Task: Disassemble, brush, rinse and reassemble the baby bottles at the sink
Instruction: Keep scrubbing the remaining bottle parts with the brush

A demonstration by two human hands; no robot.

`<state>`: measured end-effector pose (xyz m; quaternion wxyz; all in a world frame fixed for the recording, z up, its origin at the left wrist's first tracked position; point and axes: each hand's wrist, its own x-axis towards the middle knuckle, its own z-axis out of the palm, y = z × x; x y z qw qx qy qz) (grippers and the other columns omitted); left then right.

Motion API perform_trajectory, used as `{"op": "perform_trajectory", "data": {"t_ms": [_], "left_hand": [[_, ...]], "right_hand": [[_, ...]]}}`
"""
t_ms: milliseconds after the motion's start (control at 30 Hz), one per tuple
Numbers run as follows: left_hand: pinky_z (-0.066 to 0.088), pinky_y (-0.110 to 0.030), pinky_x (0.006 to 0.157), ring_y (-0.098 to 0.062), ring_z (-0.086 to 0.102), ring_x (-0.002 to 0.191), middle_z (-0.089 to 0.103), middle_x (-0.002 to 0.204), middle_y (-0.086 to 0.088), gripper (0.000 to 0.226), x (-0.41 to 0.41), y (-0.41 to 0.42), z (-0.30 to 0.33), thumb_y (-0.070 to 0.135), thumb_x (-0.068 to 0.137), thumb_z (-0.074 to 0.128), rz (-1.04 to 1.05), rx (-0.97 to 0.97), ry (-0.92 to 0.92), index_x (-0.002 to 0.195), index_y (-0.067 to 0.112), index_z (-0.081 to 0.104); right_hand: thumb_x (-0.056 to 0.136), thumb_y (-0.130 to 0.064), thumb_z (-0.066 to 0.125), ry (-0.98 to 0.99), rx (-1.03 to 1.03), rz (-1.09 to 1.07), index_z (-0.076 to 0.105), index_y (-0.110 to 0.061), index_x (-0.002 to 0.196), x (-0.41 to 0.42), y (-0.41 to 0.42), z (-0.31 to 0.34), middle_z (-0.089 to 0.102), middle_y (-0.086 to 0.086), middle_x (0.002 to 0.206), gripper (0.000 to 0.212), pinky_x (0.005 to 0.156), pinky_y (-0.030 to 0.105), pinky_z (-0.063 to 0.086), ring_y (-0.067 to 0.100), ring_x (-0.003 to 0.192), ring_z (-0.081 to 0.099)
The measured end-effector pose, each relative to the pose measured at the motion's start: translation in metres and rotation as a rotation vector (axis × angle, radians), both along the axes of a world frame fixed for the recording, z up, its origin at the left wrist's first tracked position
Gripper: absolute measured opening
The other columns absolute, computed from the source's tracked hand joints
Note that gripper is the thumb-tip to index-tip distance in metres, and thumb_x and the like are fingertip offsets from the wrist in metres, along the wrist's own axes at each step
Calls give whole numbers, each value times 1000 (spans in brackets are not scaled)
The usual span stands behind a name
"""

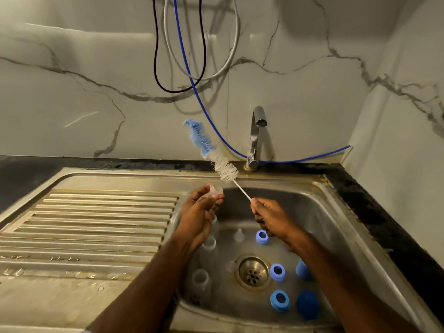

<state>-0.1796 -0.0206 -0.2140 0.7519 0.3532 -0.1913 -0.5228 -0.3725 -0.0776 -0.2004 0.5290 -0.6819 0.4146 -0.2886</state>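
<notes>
Clear nipple point(215, 190) pinched in left hand point(199, 212), beside bottle brush point(211, 155).

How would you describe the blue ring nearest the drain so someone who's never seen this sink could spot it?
Start at the steel sink basin and find the round metal drain in its floor. Directly to the right of the drain lies a blue ring with a dark hole. Unlike the other blue rings, it sits almost against the drain's rim.
</notes>
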Motion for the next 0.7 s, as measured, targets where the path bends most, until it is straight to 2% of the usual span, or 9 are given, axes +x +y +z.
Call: {"op": "perform_trajectory", "data": {"t_ms": [100,233,333,433,533,700], "left_hand": [[62,-28,80,-23,73,89,72,104,-20,32,-5,1,3,-7,92,58,-2,-40,0,123,-1,59],[59,-30,85,-22,71,86,72,99,-18,26,-7,0,5,-3,94,57,-9,-50,26,119,-4,60],[60,-22,70,-14,67,74,69,90,-14,27,-4,0,10,14,99,55,-43,-18,0,118,-6,61],[49,-18,52,-9,52,56,62,75,-7,24,4,1,15,27,101,53,-143,54,-8,101,4,62],[44,-19,47,-9,46,52,57,73,-6,22,11,2,16,30,99,55,-244,93,3,95,8,60],[47,-20,48,-10,50,54,59,74,-8,26,12,8,19,30,102,53,-298,126,-2,92,7,62]], "right_hand": [[106,-37,41,-14,48,41,48,-21,76,6,6,-3,33,-11,55,35,43,20,20,5,46,25],[107,-37,41,16,62,61,47,-22,73,8,11,-4,34,-10,54,37,41,19,21,4,44,25],[107,-33,40,42,53,79,46,-20,74,6,10,-1,34,-9,54,37,41,16,23,4,45,26],[107,-30,41,91,9,98,48,-14,80,0,4,-1,33,-6,57,33,43,16,24,5,47,27],[107,-25,41,85,-12,143,47,-12,81,-10,-1,1,33,-5,57,30,43,16,27,5,47,27],[108,-24,40,72,-98,115,48,-15,73,-16,-2,3,36,-7,55,36,46,14,29,3,49,29]]}}
